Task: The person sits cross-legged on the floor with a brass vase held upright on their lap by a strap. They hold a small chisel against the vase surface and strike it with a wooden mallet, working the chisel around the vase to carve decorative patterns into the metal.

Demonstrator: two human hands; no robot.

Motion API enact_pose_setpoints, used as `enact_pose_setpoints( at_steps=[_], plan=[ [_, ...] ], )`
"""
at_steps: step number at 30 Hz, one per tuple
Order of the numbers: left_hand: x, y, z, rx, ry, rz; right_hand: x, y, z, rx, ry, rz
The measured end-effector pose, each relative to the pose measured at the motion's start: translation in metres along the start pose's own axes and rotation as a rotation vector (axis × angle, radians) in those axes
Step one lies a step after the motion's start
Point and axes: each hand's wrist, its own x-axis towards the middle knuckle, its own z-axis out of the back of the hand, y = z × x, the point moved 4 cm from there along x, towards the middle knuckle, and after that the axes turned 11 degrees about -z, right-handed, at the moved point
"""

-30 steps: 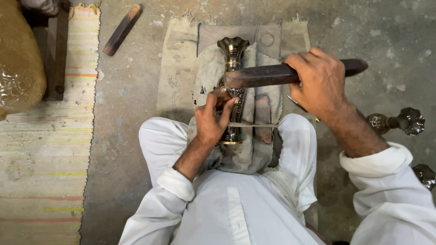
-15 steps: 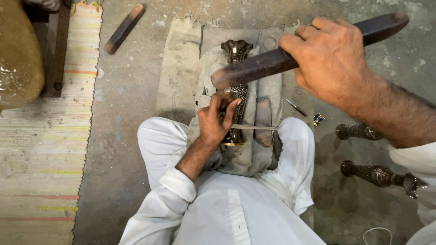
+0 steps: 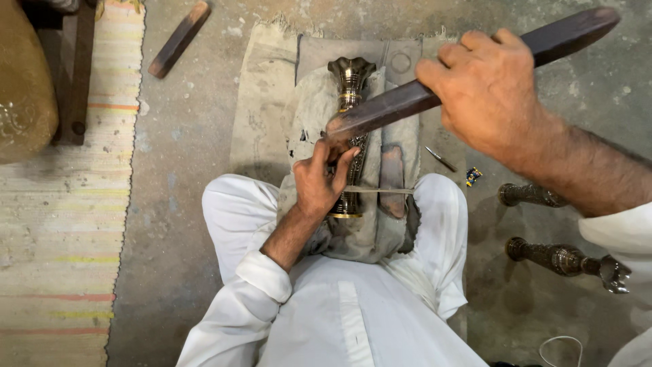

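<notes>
A small blue-and-yellow wrapper (image 3: 473, 176) lies on the concrete floor (image 3: 190, 149) just right of the cloth pad (image 3: 261, 115), near a thin metal tool (image 3: 441, 159). The vase (image 3: 351, 95), dark engraved metal with a flared mouth pointing away, lies lengthwise on the grey cloth over the person's lap; its middle is hidden behind the left hand (image 3: 318, 183), which pinches something small against it, too hidden to make out. The right hand (image 3: 485, 88) is clenched round a long dark wooden bar (image 3: 407, 102), its lower end over the vase by the left fingertips, its far end near the top right corner. Two more metal pieces (image 3: 550, 255) lie on the floor at right, partly cut off by the white sleeve (image 3: 621, 234). A wooden stick (image 3: 180, 37) lies apart at upper left, beside a striped mat (image 3: 64, 224). Bare floor lies between mat and cloth.
</notes>
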Motion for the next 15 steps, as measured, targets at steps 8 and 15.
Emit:
enact_pose_setpoints(
  at_steps=[8, 15],
  plan=[
    [-0.001, 0.004, -0.001, -0.01, 0.0, -0.025, 0.001, -0.007, -0.008, 0.123, 0.013, -0.059],
    [0.001, 0.001, -0.001, 0.046, 0.024, -0.038, 0.005, -0.001, 0.005, 0.124, -0.022, -0.032]
  ],
)
